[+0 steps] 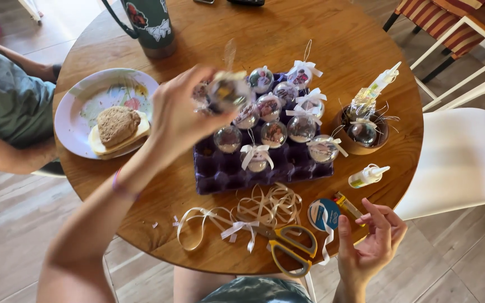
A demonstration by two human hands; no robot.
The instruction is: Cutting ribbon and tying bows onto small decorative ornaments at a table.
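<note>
Head view shows the left hand raised over the purple tray, fingers pinched around a clear bauble, while the right hand hovers empty and half-open, palm up, beside the scissors at the table edge.
</note>
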